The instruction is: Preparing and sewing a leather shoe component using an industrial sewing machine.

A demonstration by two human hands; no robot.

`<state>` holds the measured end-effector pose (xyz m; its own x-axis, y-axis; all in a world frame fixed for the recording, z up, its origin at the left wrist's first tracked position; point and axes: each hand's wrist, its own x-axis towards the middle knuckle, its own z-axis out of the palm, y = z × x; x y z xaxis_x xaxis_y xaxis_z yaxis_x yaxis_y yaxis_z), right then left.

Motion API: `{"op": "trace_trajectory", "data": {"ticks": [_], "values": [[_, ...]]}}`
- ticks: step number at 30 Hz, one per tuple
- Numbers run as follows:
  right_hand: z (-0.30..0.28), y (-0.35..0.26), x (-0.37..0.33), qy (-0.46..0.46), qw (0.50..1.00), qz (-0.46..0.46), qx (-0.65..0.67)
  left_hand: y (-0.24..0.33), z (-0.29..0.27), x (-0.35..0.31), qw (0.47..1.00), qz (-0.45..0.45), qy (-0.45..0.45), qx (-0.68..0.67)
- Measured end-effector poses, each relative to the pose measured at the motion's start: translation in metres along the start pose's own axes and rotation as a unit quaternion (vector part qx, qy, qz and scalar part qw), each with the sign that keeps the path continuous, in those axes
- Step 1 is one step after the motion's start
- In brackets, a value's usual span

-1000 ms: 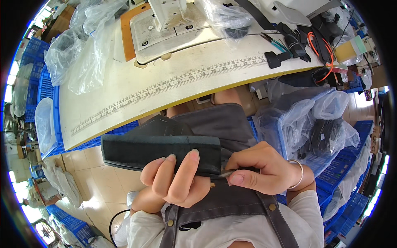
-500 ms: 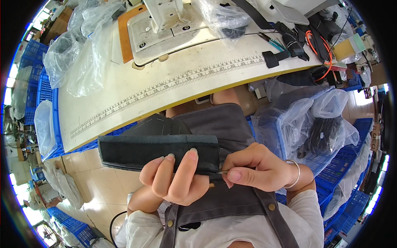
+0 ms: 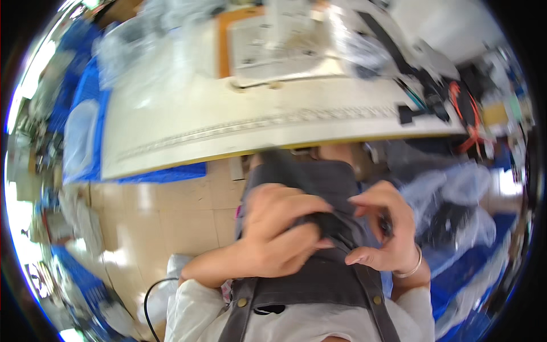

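My left hand [image 3: 279,231] is closed round a dark fabric piece [image 3: 285,168], which points away from me over my lap; motion blurs both. The near end of the piece shows below the fingers. To its right, a short gap away, is my right hand [image 3: 384,228], thumb and forefinger apart. Against its curled fingers lies a small dark object [image 3: 386,223], too blurred to name. A grey apron [image 3: 307,285] lies under both hands.
Ahead stands a pale sewing table [image 3: 188,125] with a printed ruler strip and a machine base [image 3: 279,51]. Clear plastic bags [image 3: 128,51] lie at its far left. Teal-handled tools [image 3: 411,94] and an orange cord [image 3: 470,114] are at its right. Bagged dark pieces [image 3: 450,219] sit beside me at right.
The fabric piece has swung from lying crosswise to pointing away from me. My right hand has come off its edge and opened its thumb and forefinger. The view has shifted.
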<state>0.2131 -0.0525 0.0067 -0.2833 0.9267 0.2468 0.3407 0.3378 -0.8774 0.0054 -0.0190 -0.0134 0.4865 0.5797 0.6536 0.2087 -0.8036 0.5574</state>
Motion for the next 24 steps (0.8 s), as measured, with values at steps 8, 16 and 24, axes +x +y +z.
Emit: {"op": "trace_trajectory", "data": {"ticks": [8,16,24], "values": [[0.042,0.008,-0.015,0.123,0.973,-0.092,-0.172,0.010,0.025,-0.022,0.990,-0.080,0.074,-0.088],[0.045,0.004,-0.017,0.098,0.932,-0.241,-0.251,0.023,0.039,-0.039,0.985,-0.108,0.108,-0.082],[0.049,0.006,-0.022,0.150,0.938,-0.264,-0.170,0.032,0.046,-0.037,0.977,-0.075,0.144,-0.139]]}}
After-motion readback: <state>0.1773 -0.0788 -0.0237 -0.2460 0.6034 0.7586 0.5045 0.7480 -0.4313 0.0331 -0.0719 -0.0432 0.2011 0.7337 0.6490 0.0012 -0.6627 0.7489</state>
